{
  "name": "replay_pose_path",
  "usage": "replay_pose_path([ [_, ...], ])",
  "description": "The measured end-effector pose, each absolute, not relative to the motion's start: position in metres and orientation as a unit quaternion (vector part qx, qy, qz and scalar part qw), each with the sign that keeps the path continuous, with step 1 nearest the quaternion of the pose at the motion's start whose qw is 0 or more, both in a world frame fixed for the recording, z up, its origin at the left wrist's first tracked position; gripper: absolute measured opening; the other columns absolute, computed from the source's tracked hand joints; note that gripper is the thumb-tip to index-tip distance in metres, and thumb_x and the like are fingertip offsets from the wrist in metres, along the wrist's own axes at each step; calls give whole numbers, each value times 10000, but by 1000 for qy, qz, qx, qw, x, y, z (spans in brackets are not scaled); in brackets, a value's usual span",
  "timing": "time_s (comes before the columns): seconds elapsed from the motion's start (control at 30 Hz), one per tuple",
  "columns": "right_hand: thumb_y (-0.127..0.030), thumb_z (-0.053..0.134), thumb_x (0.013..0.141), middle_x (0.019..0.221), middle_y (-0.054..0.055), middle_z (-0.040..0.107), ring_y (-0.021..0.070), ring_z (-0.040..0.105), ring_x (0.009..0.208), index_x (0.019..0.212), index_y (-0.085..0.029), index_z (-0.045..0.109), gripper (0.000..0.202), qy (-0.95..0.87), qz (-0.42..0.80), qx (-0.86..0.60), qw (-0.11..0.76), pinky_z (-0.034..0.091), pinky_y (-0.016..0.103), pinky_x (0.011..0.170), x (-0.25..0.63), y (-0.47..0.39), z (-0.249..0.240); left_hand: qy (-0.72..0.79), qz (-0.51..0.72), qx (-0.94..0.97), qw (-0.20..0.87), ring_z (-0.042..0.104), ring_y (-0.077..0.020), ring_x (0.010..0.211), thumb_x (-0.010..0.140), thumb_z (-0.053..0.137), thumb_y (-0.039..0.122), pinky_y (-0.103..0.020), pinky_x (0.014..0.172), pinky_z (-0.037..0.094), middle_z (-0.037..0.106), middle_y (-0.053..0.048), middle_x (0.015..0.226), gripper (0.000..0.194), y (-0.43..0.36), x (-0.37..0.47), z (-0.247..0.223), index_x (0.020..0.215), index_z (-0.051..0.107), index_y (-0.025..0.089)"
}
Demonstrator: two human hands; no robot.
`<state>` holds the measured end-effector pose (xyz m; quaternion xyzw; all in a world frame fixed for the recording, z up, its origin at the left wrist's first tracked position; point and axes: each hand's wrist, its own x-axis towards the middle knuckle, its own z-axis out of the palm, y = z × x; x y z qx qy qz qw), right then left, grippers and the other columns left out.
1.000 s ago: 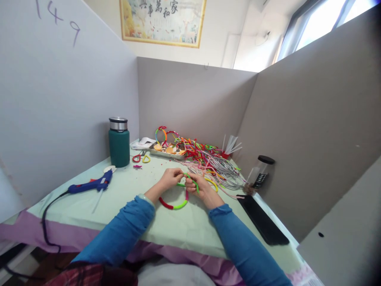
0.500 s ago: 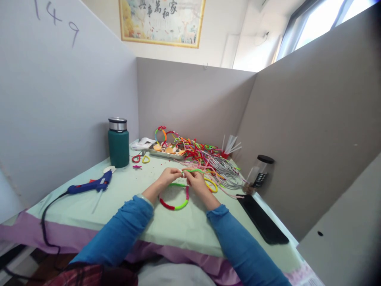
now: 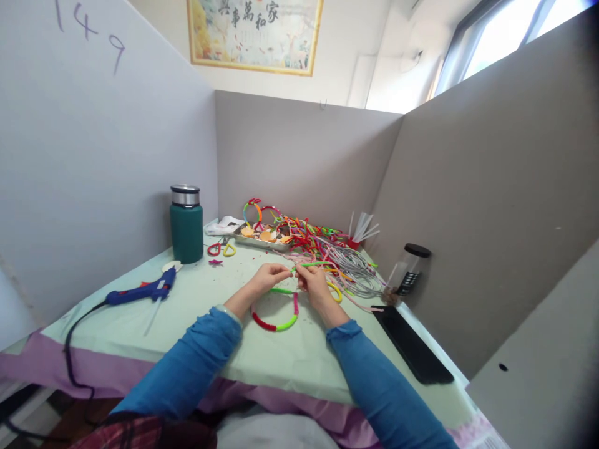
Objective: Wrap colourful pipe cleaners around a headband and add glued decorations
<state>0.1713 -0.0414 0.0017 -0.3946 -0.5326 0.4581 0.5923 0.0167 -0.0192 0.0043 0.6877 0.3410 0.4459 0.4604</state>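
In the head view, my left hand (image 3: 270,277) and my right hand (image 3: 312,284) meet over the middle of the table. Both pinch a thin green pipe cleaner (image 3: 314,264), whose free length sticks out to the right past my right fingers. Just below the hands is a ring wound in red, bright green and pink pipe cleaner (image 3: 286,324). My left wrist hides part of its left side. Whether the ring lies on the table or hangs from the green strand, I cannot tell. A yellow loop (image 3: 337,292) shows partly behind my right hand.
A blue glue gun (image 3: 140,292) lies left, near a green flask (image 3: 186,232). At the back are a metal tray (image 3: 262,243), a heap of coloured pipe cleaners (image 3: 318,240) and clear sticks (image 3: 362,227). A black phone-like slab (image 3: 412,343) lies right. Grey partitions (image 3: 304,156) enclose the table.
My right hand has shifted slightly right and down, opening a small gap between the hands with green strand across it. The ring has moved very slightly right.
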Motion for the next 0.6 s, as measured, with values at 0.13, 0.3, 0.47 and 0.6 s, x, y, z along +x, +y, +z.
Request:
replay_pose_path([
  [0.13, -465, 613, 706, 431, -47, 444, 77, 362, 390, 580, -172, 545, 326, -560, 423, -397, 592, 258, 228, 409, 170, -42, 2, 333, 453, 688, 459, 495, -106, 614, 658, 686, 385, -220, 599, 370, 624, -13, 662, 274, -17, 16, 1, 726, 673, 120],
  [0.3, -468, 590, 734, 508, -38, 491, 79, 388, 410, 655, -171, 577, 307, -604, 383, -393, 578, 279, 226, 411, 167, -43, 0, 355, 471, 687, 424, 470, -105, 579, 667, 659, 394, -216, 554, 347, 584, -3, 607, 263, -16, 12, 5, 697, 657, 133],
  [0.47, -446, 575, 741, 532, -35, 508, 80, 386, 404, 680, -179, 588, 274, -619, 360, -411, 564, 277, 226, 404, 163, -46, 1, 514, 537, 593, 310, 436, -105, 506, 694, 587, 345, -215, 482, 284, 537, 11, 543, 192, 5, -22, 18, 686, 642, 160],
  [0.6, -408, 590, 714, 500, -36, 494, 82, 384, 398, 619, -178, 566, 249, -611, 368, -419, 562, 274, 225, 406, 162, -46, 5, 667, 427, 594, 142, 577, -192, 691, 709, 588, 295, -247, 569, 340, 640, -62, 662, 152, 36, -69, 33, 707, 674, 169],
])
